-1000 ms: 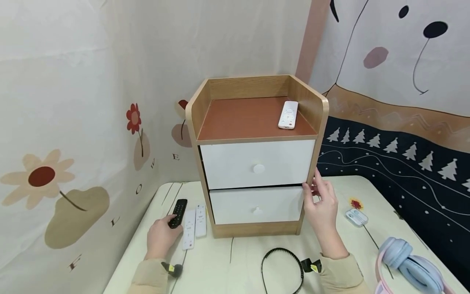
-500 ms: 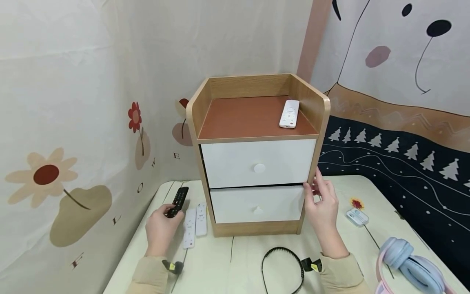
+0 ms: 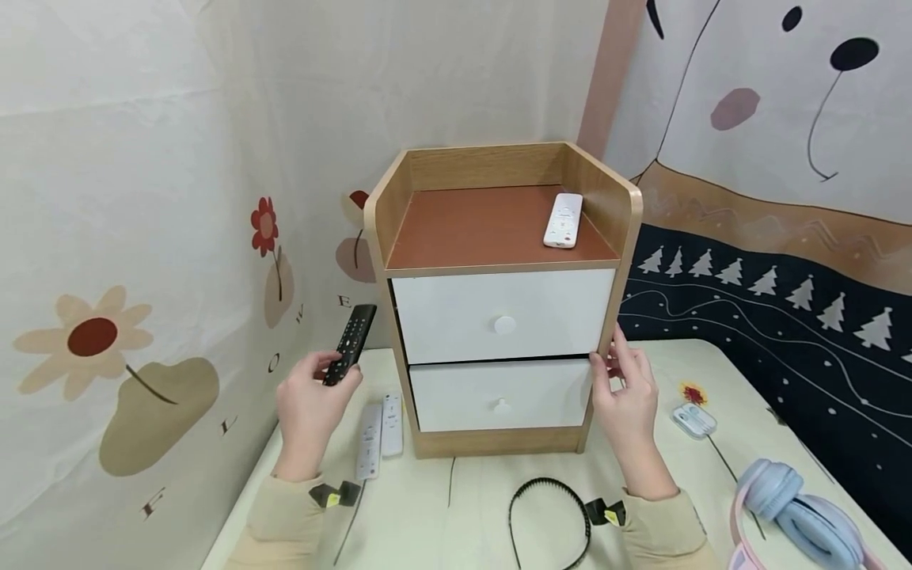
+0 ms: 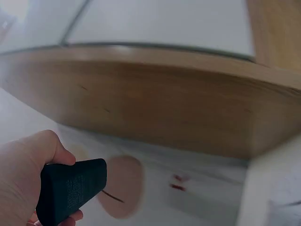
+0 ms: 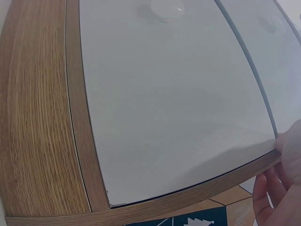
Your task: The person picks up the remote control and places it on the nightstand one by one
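In the head view my left hand (image 3: 308,412) grips a black remote control (image 3: 352,340) by its lower end, raised and tilted above the table at the cabinet's left. The left wrist view shows the thumb along the dark underside of the remote (image 4: 77,188), near the cabinet's wooden side. My right hand (image 3: 628,400) holds the right edge of the small wooden cabinet (image 3: 499,443), its thumb at the front by the gap between the two white drawers and its fingers at the side. A white remote control (image 3: 563,220) lies on the cabinet's brown top shelf.
Two white remotes, a longer one (image 3: 368,443) and a shorter one (image 3: 392,425), lie left of the cabinet. A black headband (image 3: 545,480) lies in front. To the right are an earphone case (image 3: 693,420) and blue-pink headphones (image 3: 812,514). Printed curtains (image 3: 178,198) enclose the table.
My left hand has lifted the black remote off the table, up and slightly right toward the cabinet. My right hand stays at the cabinet's edge.
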Demonstrator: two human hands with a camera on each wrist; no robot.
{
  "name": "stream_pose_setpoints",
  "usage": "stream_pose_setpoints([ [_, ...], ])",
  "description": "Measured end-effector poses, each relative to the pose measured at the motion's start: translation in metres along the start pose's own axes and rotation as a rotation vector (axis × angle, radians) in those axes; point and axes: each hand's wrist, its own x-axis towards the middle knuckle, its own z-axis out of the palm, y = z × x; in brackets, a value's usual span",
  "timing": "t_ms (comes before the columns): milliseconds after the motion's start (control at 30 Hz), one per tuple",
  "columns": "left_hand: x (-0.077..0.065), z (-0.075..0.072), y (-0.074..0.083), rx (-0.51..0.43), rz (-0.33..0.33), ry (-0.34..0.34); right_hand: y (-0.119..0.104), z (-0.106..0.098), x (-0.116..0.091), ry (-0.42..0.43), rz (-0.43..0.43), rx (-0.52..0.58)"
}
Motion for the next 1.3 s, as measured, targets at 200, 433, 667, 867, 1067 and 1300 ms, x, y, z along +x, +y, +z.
stream_pose_setpoints([
  [200,0.013,-0.012,0.035,-0.073,0.088,0.058,0.0,0.0,0.0,-0.003,0.005,-0.007],
  [433,0.027,-0.023,0.066,-0.12,0.179,0.091,0.001,0.0,-0.001,-0.003,0.007,-0.005],
  [667,0.047,-0.04,0.099,-0.189,0.226,0.172,0.001,0.0,-0.001,-0.008,0.017,-0.007],
  [867,0.06,-0.054,0.126,-0.238,0.25,0.227,0.001,0.0,-0.001,-0.013,0.024,-0.003],
  [1067,0.069,-0.066,0.151,-0.282,0.278,0.259,0.001,0.0,-0.001,-0.013,0.027,-0.007],
  [1300,0.068,-0.07,0.182,-0.328,0.319,0.226,0.002,-0.001,-0.001,-0.014,0.028,-0.016],
])
